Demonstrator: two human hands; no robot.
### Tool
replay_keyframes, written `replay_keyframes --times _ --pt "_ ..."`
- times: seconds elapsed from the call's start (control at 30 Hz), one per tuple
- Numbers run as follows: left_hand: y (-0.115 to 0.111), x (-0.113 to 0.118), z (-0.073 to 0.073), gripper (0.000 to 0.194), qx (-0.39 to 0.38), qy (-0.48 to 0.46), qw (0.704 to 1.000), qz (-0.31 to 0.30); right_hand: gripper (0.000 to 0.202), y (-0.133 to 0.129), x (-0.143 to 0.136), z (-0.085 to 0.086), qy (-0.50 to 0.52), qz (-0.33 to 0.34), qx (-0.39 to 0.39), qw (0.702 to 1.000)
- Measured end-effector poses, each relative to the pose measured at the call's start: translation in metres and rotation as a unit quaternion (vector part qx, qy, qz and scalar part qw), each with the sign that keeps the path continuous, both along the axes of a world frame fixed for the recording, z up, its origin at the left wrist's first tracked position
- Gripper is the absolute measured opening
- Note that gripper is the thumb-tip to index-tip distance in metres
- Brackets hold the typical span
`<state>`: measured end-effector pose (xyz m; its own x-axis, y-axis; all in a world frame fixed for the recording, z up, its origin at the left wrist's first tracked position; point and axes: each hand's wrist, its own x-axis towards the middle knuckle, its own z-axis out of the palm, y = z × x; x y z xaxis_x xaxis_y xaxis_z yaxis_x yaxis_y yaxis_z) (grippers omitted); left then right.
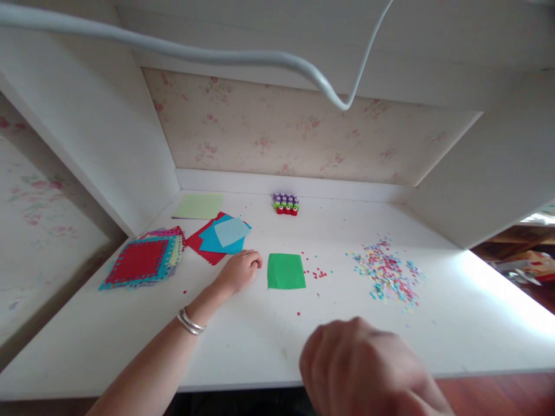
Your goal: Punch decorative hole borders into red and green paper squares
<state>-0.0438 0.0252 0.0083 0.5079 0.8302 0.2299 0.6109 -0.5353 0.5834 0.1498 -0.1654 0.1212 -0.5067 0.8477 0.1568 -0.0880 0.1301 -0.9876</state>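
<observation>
My left hand (243,269) rests on the white tabletop with its fingers curled in, and I see nothing in it. Just to its right, a little apart from it, lies a green paper square (287,271) with plain edges. Large and blurred in the foreground, my right hand (358,364) is raised near the table's front edge. Its fingers are folded into a fist, and whatever it may hold is hidden. Behind the left hand, blue paper sheets (208,240) and a light blue piece (231,231) overlap a red sheet (198,239).
Hole-edged paper squares (141,260) are stacked at left, with pale green paper (198,205) behind. Several small craft punches (286,204) stand at the back. Confetti (388,271) is heaped at right; red bits (319,273) lie by the green square. A white cable (243,58) hangs overhead.
</observation>
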Motion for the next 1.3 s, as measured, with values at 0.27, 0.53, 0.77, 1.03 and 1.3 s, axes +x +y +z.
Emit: replay_keyframes --times 0.27,0.53,0.77,1.03,1.3 --pt "0.0 0.0 0.001 0.026 0.012 0.005 1.0 0.005 0.026 0.113 0.004 -0.047 -0.323 -0.205 0.155 0.911" --pt "0.01 0.02 0.007 0.027 0.065 0.016 0.998 0.006 0.041 0.148 0.062 -0.108 -0.534 -0.232 0.191 0.791" --pt "0.091 0.082 0.025 0.04 0.11 0.094 0.989 -0.009 0.02 0.148 0.065 -0.109 -0.418 -0.284 0.162 0.847" --pt "0.169 0.106 0.022 0.065 0.107 0.164 0.981 0.005 0.05 0.156 0.075 -0.114 -0.233 -0.364 0.033 0.901" --pt "0.17 0.086 0.023 0.046 0.106 0.205 0.973 -0.013 0.025 0.166 0.083 -0.116 -0.247 -0.38 0.078 0.888"
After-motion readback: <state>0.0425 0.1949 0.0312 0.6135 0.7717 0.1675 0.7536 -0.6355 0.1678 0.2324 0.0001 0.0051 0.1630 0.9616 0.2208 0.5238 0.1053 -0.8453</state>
